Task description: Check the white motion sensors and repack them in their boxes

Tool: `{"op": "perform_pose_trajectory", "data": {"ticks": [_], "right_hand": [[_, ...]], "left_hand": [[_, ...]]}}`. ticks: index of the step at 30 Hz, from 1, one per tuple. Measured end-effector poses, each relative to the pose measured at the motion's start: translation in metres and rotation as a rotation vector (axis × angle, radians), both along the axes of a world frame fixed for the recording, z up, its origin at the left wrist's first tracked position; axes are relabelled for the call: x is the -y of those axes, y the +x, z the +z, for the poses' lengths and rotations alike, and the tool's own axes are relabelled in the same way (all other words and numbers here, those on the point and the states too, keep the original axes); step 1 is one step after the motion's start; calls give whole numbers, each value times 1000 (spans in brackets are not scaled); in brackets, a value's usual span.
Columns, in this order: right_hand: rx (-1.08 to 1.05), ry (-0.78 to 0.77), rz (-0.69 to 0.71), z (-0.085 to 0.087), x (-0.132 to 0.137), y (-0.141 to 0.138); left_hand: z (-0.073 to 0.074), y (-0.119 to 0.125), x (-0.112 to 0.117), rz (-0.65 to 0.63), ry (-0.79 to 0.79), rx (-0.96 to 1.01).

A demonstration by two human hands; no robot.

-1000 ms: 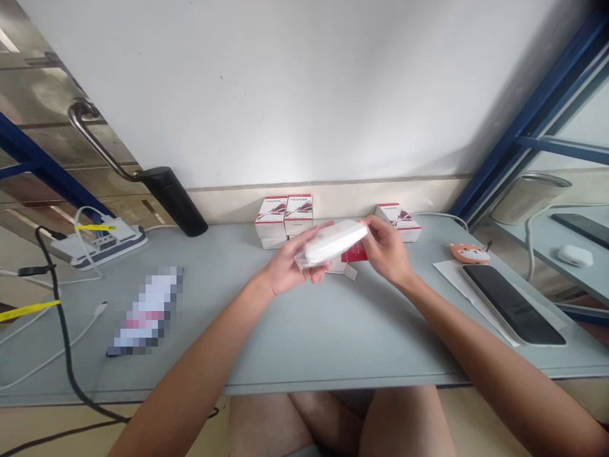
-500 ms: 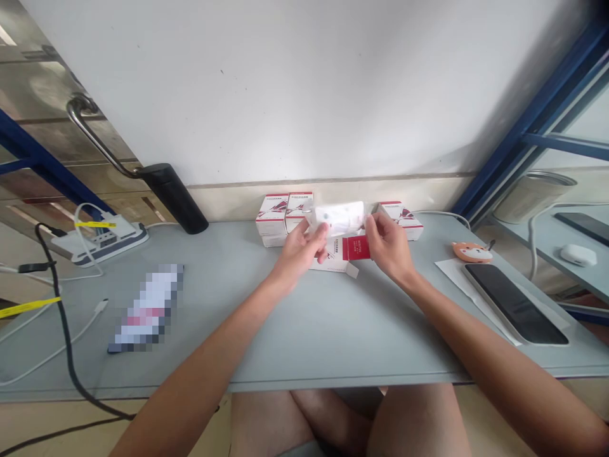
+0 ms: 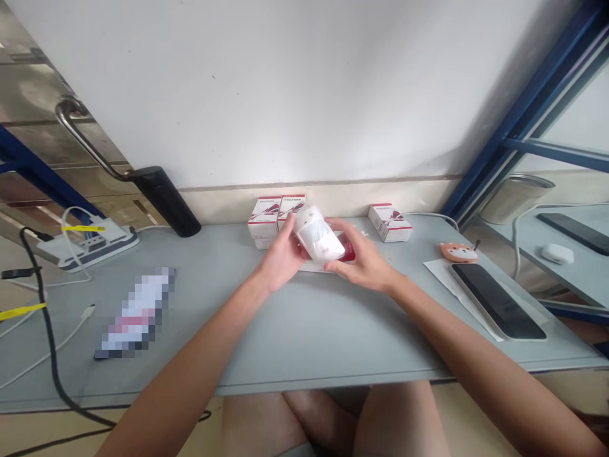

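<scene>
A white motion sensor [image 3: 320,240], apparently in a clear plastic bag, is tilted between my two hands above the desk. My left hand [image 3: 281,257] grips its left side, with the thumb along the upper edge. Around its lower right side my right hand [image 3: 364,259] is curved, fingers above and thumb below. Under the sensor lies a flattened-looking white and red box [image 3: 349,249], mostly hidden by the hands. White boxes with red trim [image 3: 264,219] stand just behind my left hand. Another such box [image 3: 391,222] sits beyond my right hand.
On the right, a phone [image 3: 497,301] lies partly on white paper [image 3: 442,274], with an orange animal-shaped item [image 3: 458,252] behind it. A power strip [image 3: 102,241] with cables is at left, near a black cylinder [image 3: 166,202]. A blurred-out packet [image 3: 136,314] lies on the left.
The sensor has turned from lying level to a tilt, dropping slightly lower. My right hand has shifted from pinching the bag's end to curving around the sensor. The view has moved slightly.
</scene>
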State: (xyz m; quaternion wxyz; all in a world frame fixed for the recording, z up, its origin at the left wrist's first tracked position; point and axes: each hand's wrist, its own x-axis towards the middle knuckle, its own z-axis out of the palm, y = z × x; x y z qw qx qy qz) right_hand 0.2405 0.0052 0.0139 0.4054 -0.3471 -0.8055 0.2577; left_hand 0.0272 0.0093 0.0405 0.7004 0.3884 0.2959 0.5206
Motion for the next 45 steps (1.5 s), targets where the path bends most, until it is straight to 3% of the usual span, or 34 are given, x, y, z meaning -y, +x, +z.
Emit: {"op": "perform_pose_trajectory", "data": {"ticks": [5, 7, 10, 12, 14, 16, 21, 23, 26, 29, 34, 36, 39, 45], "right_hand": [[-150, -34, -80, 6, 5, -5], [-281, -20, -133, 9, 5, -6], [-449, -10, -187, 13, -1, -4], [-520, -4, -245, 13, -7, 2], [-582, 20, -328, 12, -14, 8], [-641, 61, -419, 9, -18, 14], [-669, 191, -570, 6, -19, 20], [-654, 313, -578, 6, -17, 18], [-647, 432, -481, 3, -13, 9], [-629, 419, -368, -2, -7, -2], [-615, 451, -371, -6, -1, -3], [-603, 472, -376, -7, -1, -1], [-612, 423, -377, -6, 0, -2], [-652, 215, -306, -3, 2, -14]], "left_hand": [[7, 3, 4, -33, 93, 13], [5, 1, 5, 25, 238, -169], [-6, -2, 7, 150, 536, -610], [-17, -4, 6, 147, 676, -837], [-25, -5, 3, 102, 719, -949], [-29, -5, 0, 132, 706, -956], [-20, -7, -2, 394, 692, -759], [-18, -9, -1, 392, 728, -738], [-23, -10, -1, 338, 816, -822], [-32, -9, -3, 350, 887, -895], [-35, -13, -12, 703, 943, -894], [-33, -17, -15, 775, 952, -899], [-32, -20, -15, 769, 1045, -941], [-30, -10, -6, 679, 1388, -1071]]}}
